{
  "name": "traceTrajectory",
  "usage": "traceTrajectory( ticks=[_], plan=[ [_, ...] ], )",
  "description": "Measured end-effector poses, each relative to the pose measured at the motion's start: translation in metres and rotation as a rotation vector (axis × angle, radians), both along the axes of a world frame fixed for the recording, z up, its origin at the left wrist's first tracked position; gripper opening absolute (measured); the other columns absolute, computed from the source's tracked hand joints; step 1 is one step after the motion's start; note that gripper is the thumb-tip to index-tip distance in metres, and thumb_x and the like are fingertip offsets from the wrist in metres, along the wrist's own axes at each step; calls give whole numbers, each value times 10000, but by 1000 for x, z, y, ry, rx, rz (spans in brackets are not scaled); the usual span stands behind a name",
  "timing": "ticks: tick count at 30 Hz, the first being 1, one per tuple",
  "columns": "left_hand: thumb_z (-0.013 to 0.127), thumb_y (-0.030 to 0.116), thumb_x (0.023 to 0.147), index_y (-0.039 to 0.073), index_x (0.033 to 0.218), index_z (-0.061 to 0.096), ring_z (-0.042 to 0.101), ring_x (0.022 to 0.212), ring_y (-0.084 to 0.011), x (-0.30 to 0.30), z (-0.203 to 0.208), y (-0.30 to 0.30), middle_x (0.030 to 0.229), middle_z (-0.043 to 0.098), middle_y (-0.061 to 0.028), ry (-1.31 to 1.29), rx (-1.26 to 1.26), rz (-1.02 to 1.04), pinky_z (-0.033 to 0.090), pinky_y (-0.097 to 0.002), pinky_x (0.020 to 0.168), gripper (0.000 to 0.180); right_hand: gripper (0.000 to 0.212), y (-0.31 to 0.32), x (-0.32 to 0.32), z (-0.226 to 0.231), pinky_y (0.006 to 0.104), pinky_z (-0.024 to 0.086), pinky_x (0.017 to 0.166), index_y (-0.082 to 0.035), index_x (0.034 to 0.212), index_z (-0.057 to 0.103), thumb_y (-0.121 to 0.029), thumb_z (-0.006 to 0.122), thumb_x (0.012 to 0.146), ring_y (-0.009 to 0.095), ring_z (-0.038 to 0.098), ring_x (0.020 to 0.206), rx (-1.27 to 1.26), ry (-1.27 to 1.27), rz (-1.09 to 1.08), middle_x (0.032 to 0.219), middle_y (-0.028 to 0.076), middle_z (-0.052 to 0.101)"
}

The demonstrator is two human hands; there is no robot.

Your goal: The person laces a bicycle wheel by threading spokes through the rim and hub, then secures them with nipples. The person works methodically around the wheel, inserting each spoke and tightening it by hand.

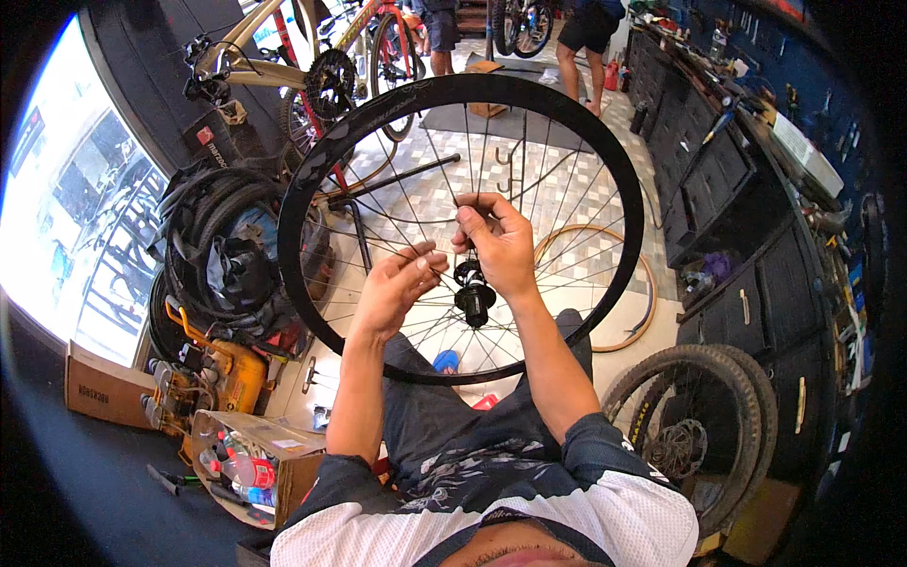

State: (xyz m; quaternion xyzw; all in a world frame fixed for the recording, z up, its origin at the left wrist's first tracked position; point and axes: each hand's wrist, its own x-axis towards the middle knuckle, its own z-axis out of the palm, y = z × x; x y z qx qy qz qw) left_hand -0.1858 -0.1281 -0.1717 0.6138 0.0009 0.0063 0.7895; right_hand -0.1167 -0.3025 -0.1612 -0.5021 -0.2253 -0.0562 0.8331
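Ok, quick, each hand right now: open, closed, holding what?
Left hand: fingers pinched on spokes of the black wheel.
Right hand: fingers closed around a spoke above the hub.

I count one black rim wheel (pixel 312 170) at my two hands, one knobby-tyred wheel (pixel 699 425) by the cabinets, one cardboard box (pixel 293 454), one bicycle (pixel 283 66).

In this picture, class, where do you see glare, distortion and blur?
Head view: the window at left is blown out white; the fisheye bends the cabinets and darkens the corners; the wheel rim and both hands on the spokes stay sharp.
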Motion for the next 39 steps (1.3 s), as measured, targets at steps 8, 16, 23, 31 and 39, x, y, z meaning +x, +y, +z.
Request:
traceTrajectory(
  ticks=[8, 16, 23, 31, 39],
  plan=[
    [617, 158, 1069, -78, 1325, 621, 712, 1113, -258, -20, 61, -23, 1230, 701, -184, -416, 357, 202, 609, -379, 949, 348, 226, 3, -15, 12, 215, 451, 481, -5, 1083, 682, -223, 713, 1029, 54, 582, 532, -142, -29, -227, 659, -13, 592],
    [532, 349, 1112, 8, 1358, 505, 583, 1257, -294, 79, 89, -54, 1300, 610, -175, -424, -438, 120, 491, -474, 1038, 421, 215, 5, -16, 22, 267, 423, 482, -54, 1154, 705, -217, 719, 1014, 76, 590, 502, -291, -138, -346, 589, 21, 598],
    [575, 365, 1094, 104, 1245, 586, 611, 1136, -218, 97, 88, -59, 1168, 659, -71, -409, -562, 69, 504, -412, 950, 301, 338, 1, -20, 27, 236, 427, 478, -95, 1366, 681, -122, 680, 1029, 45, 563, 501, -377, -232, -379, 601, -31, 574],
    [634, 283, 1069, 105, 1134, 627, 648, 1035, -220, 91, 90, -58, 1047, 675, -43, -437, -597, 57, 535, -409, 908, 190, 371, 3, -23, 28, 244, 442, 491, -105, 1394, 673, -99, 672, 1024, 44, 565, 506, -373, -281, -376, 602, -20, 589],
    [606, 272, 1076, 116, 1116, 641, 619, 983, -200, 81, 92, -59, 1025, 661, -21, -449, -584, 39, 532, -426, 890, 165, 354, -5, -30, 29, 242, 442, 498, -86, 1382, 674, -145, 669, 1033, 44, 561, 512, -425, -296, -370, 613, -18, 586]
  ],
)
